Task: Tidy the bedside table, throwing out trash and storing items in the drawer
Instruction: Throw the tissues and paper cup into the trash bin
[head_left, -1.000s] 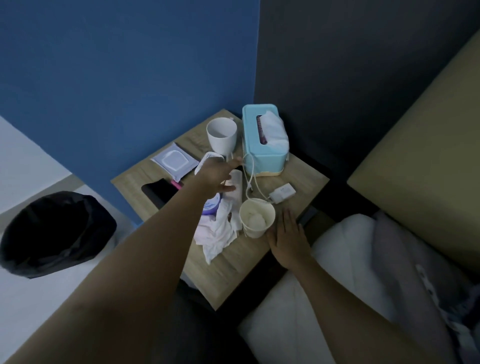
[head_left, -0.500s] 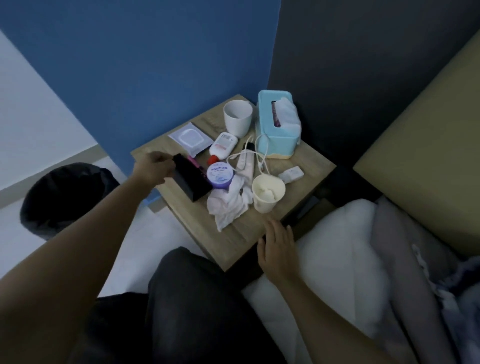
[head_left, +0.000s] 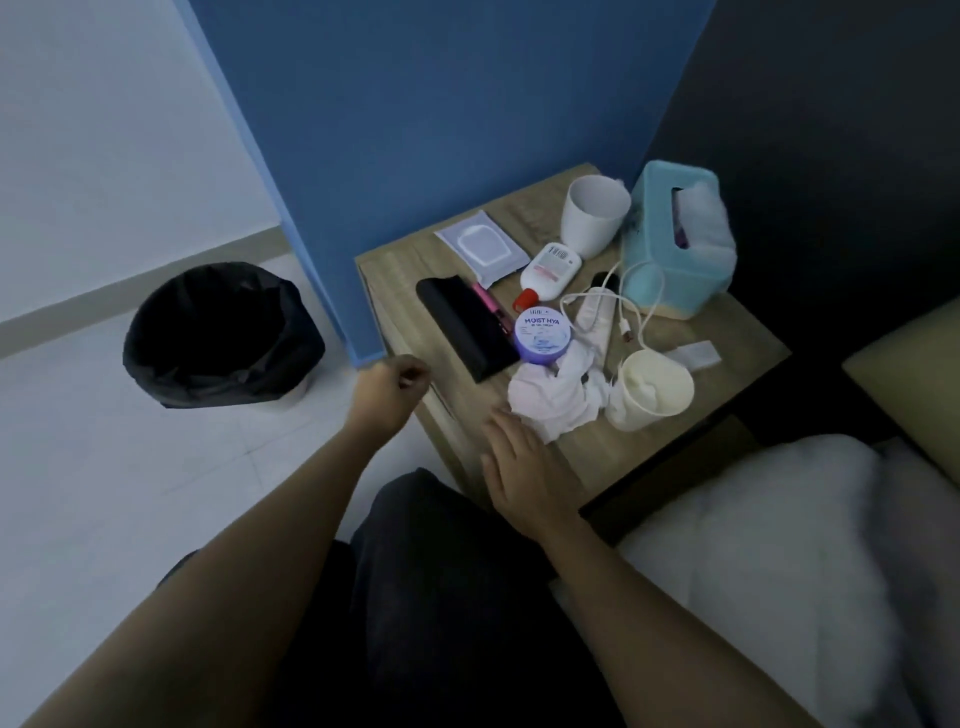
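Barely off the mark here, the bedside table (head_left: 613, 457) carries its whole load and no open drawer shows in this view. Biggest first: the black-lined bin (head_left: 218, 338) waits on the floor out at nine o'clock from the table, well apart, seemingly empty, too dark to be sure. On top, tissue box (head_left: 670, 249) at two o'clock, white cup (head_left: 592, 215) at twelve, crumpled tissues (head_left: 556, 400) and the paper cup (head_left: 652, 389) at the near edge, black phone (head_left: 465, 327) centre-left, cream jar (head_left: 543, 332) just beside it, then the tangled cable (head_left: 631, 306). Left hand (head_left: 389, 389) curled narrow at the table's left corner, holding nothing I can see; right hand (head_left: 519, 467) flat, fingers spread, just short of the tissues. Trash looks first, I'd say
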